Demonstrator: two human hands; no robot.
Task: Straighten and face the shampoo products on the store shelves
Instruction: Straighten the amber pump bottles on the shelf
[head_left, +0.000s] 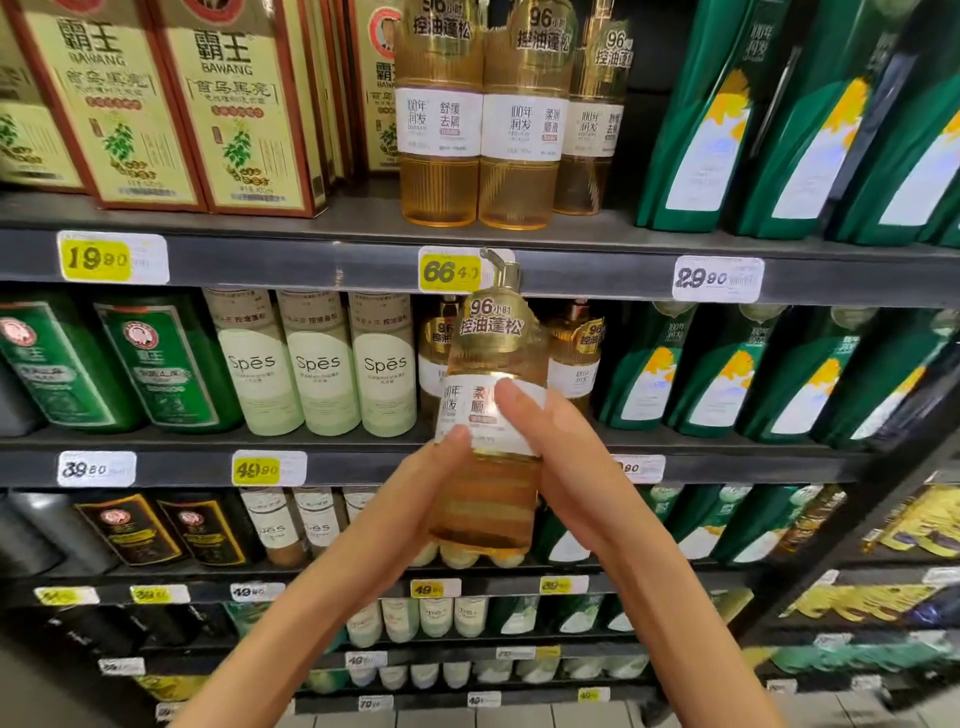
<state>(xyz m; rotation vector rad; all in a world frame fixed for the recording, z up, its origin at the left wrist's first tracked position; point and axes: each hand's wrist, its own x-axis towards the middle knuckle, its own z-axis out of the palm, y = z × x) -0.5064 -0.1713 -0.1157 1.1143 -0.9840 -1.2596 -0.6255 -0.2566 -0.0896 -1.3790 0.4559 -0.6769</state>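
Both bare forearms angled upward, converging; the left hand (415, 499) and right hand (571, 467) clasped the shampoo bottle (485, 499) from either side, thumbs in front.

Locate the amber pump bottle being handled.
Head view, centre: the amber pump bottle is held between the left hand and right hand, in front of the matching amber bottles, just right of the three Spes bottles.

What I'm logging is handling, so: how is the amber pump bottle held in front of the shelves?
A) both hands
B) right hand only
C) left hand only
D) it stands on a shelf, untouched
A: the left hand and the right hand each grip the amber pump bottle from its sides, its label facing the camera.
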